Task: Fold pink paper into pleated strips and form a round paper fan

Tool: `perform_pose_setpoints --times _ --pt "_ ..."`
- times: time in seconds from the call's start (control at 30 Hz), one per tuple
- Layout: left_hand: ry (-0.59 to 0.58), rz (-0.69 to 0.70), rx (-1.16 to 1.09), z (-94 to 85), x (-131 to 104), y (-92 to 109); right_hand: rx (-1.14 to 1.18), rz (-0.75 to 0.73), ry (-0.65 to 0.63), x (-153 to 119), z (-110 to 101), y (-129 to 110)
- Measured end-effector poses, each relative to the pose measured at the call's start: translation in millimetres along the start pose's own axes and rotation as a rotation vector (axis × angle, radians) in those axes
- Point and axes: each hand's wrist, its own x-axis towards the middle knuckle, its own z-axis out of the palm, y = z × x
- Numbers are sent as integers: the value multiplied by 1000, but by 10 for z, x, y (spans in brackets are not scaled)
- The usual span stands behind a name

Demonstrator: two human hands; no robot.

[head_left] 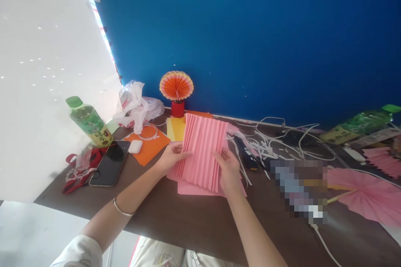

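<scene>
A pink sheet of accordion-pleated paper (203, 150) is held upright between both hands, its folds running up and down. My left hand (172, 158) grips the left edge, where the pleats are bunched tighter, with the thumb on the front. On the right edge, my right hand (229, 167) pinches the paper, thumb in front and fingers behind. Flat pink sheets (191, 188) lie on the table just beneath the pleated one. Farther back, a round orange and pink paper fan (177, 85) stands in a red holder (178, 109).
On the left are a green-capped bottle (90, 123), a black phone (110, 163), a white earphone case (135, 147), orange paper (150, 150), red-handled scissors (78, 175) and a plastic bag (138, 106). White cables (266, 146), a pink fan (369, 194) and another bottle (360, 124) occupy the right.
</scene>
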Motion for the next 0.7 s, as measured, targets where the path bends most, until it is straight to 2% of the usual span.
perform_pose_setpoints --times 0.1,0.17,0.27,0.43,0.5,0.7 --pt "73 4 43 -22 11 -19 11 11 28 16 -18 4" --pt "82 8 50 -23 11 -23 4 11 33 15 -15 -1" --pt "17 6 9 10 -9 -5 -17 5 -20 -14 17 -23" --pt "-96 -35 -12 83 -53 30 -19 133 -177 -75 61 -51" --pt "-115 -38 2 98 -55 19 -79 131 -199 -84 65 -39" --pt "-180 24 166 198 -73 -54 -247 30 -79 -162 148 27"
